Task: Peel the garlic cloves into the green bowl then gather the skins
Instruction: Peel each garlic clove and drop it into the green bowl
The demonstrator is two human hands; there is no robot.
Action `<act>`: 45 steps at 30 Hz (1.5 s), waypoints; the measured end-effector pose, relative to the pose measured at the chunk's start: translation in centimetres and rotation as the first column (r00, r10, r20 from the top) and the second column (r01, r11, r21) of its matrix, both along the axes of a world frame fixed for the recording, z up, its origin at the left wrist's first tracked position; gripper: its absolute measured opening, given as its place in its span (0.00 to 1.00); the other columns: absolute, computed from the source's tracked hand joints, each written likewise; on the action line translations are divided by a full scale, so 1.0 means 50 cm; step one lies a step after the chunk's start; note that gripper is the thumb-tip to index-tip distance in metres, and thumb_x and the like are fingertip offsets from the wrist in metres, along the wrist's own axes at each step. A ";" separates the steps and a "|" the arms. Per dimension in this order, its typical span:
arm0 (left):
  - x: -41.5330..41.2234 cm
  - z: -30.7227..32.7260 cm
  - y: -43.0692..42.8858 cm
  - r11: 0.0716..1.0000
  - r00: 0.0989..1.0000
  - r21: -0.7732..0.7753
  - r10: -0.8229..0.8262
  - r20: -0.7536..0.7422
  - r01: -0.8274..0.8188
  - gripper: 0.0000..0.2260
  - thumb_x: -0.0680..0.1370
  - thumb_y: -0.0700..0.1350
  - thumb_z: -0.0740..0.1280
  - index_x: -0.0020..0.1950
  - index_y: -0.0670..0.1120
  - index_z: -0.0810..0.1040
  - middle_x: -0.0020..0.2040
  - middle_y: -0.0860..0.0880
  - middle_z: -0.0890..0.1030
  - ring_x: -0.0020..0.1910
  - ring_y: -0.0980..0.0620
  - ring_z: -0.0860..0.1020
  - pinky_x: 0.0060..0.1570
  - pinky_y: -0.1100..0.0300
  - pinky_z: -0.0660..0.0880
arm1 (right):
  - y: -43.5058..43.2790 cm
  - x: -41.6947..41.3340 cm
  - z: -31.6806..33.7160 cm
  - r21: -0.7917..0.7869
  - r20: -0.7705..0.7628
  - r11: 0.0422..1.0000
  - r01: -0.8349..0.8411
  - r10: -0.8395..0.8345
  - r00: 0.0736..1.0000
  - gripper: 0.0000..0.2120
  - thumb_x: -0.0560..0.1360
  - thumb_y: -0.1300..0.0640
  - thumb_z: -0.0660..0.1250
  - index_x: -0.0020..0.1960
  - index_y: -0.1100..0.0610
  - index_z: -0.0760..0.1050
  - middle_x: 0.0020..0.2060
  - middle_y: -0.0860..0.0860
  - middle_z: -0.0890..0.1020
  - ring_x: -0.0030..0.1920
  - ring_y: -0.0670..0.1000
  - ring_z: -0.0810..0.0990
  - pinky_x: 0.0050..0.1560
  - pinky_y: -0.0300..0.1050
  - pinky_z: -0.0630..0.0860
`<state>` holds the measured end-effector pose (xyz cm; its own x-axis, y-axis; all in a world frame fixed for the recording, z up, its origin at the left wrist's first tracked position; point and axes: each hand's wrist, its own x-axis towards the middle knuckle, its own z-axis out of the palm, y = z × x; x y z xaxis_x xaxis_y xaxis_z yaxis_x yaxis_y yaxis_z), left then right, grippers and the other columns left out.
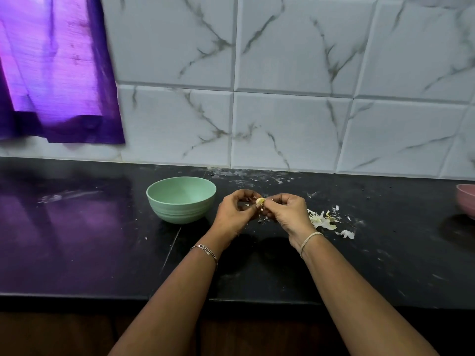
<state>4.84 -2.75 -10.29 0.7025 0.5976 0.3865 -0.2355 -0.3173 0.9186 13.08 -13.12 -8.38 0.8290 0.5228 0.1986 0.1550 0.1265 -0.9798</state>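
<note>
A pale garlic clove (260, 200) is pinched between the fingertips of both hands above the black counter. My left hand (235, 213) curls round it from the left and my right hand (285, 213) from the right. The green bowl (181, 200) stands just left of my left hand; its visible inner wall is bare. A heap of white garlic skins (321, 220) lies on the counter right of my right hand, with loose flakes (347, 234) scattered beyond it.
A pink bowl (466, 200) stands half cut off at the right edge. The black counter (77, 240) meets a marble-tiled wall (295, 98) at the back. A purple curtain (56, 73) hangs at the upper left. The counter's front edge runs below my forearms.
</note>
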 end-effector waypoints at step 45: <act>-0.016 0.014 -0.022 0.936 0.987 -0.315 -0.163 0.012 0.159 0.08 0.76 0.36 0.69 0.55 0.39 0.78 0.36 0.47 0.82 0.33 0.53 0.79 0.33 0.64 0.77 | -0.067 0.085 -0.009 -0.217 0.567 0.931 0.293 -0.124 0.814 0.06 0.77 0.53 0.69 0.46 0.56 0.80 0.40 0.50 0.83 0.40 0.48 0.80 0.41 0.41 0.74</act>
